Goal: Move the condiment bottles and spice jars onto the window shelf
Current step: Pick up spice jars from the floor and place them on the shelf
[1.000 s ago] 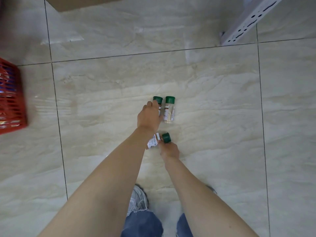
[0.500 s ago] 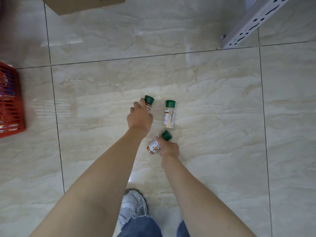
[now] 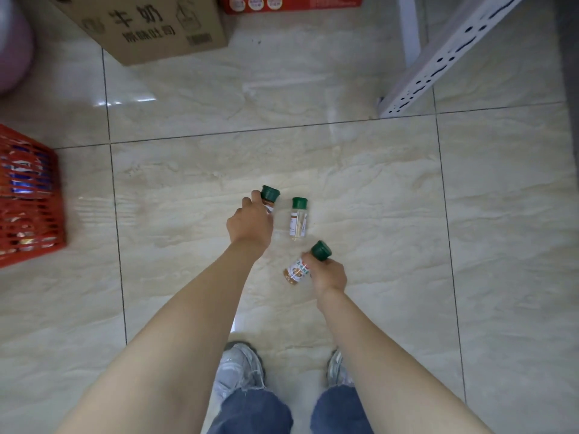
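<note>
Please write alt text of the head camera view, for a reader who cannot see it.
Each hand grips a green-capped spice jar above a tiled floor: left hand, right hand. A third jar stands untouched between them on the floor.

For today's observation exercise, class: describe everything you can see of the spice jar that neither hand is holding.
The free spice jar is small and clear, plastic or glass by its look, with a dark green screw cap and a pale label with orange print. Its contents look pale. It seems to stand upright on the beige tiled floor, between the left hand and the right hand, touched by neither.
</note>
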